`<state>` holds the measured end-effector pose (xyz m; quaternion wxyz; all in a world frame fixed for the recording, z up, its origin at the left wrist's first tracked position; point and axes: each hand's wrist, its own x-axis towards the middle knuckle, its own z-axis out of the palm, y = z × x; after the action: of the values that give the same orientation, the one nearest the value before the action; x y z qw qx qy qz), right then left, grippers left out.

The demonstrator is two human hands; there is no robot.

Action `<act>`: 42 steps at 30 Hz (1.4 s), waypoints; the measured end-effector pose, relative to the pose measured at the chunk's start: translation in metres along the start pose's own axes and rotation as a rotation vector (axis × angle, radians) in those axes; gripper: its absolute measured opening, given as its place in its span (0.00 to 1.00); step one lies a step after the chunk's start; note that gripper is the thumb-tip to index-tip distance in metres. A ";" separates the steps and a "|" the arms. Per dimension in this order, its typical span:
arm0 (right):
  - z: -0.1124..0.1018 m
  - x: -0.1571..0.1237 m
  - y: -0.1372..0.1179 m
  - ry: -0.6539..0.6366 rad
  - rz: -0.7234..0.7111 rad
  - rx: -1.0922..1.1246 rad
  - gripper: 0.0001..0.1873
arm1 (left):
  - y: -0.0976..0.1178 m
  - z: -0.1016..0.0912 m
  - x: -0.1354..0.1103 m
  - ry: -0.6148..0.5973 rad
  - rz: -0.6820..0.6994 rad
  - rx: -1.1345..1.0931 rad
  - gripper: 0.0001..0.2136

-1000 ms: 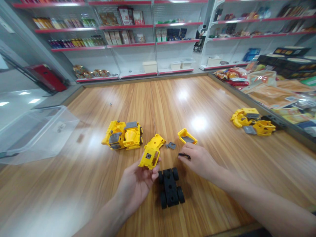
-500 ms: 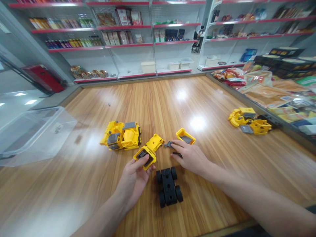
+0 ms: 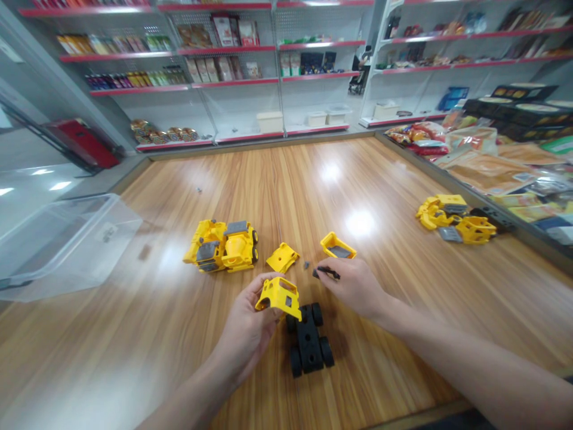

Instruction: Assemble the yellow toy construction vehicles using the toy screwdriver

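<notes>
My left hand (image 3: pixel 248 328) grips a yellow toy cab piece (image 3: pixel 278 295) just above the wooden table (image 3: pixel 134 334). Below and right of it lies a black wheeled chassis (image 3: pixel 308 346) on the table. My right hand (image 3: pixel 353 285) pinches a small black part (image 3: pixel 326 273) between thumb and fingers. A flat yellow panel (image 3: pixel 282 257) and a yellow tray-shaped piece (image 3: pixel 338 246) lie just beyond my hands, with a tiny dark bit (image 3: pixel 307 264) between them. An assembled yellow toy truck (image 3: pixel 222 245) stands to the left.
A clear plastic bin (image 3: pixel 62 242) sits at the table's left edge. More yellow and grey toy parts (image 3: pixel 456 220) lie at the right. Packaged goods (image 3: pixel 487 161) cover the counter on the right. Store shelves (image 3: pixel 233 65) line the back wall.
The yellow piece in my left hand came apart: the flat panel now lies on the table, the cab stays in hand and moved nearer. My right hand lifted the small black part.
</notes>
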<state>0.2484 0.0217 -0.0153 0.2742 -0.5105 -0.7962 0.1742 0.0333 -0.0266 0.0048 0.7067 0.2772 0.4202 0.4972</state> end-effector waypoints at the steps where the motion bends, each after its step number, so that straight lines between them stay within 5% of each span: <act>1: -0.003 -0.001 -0.005 0.023 0.029 0.126 0.07 | 0.000 0.000 0.000 0.005 0.007 0.006 0.20; 6: -0.014 -0.012 -0.033 -0.039 0.233 0.798 0.10 | -0.007 -0.004 0.001 -0.021 0.041 0.116 0.18; 11: -0.012 -0.020 -0.044 -0.146 0.319 1.029 0.09 | -0.012 -0.008 0.000 -0.126 0.114 0.344 0.15; 20: -0.009 -0.027 -0.047 -0.151 0.208 0.856 0.08 | -0.010 0.000 -0.004 -0.148 0.162 0.483 0.13; 30: -0.007 -0.030 -0.049 -0.192 0.237 0.813 0.09 | -0.013 0.003 -0.008 -0.113 0.182 0.564 0.13; 42: -0.007 -0.032 -0.048 -0.134 0.119 0.684 0.09 | -0.015 0.001 -0.007 -0.183 0.137 0.476 0.11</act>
<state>0.2287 -0.0271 0.0088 0.3658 -0.4219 -0.6767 0.4798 0.0401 -0.0387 -0.0043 0.6212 0.5072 0.4401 0.4040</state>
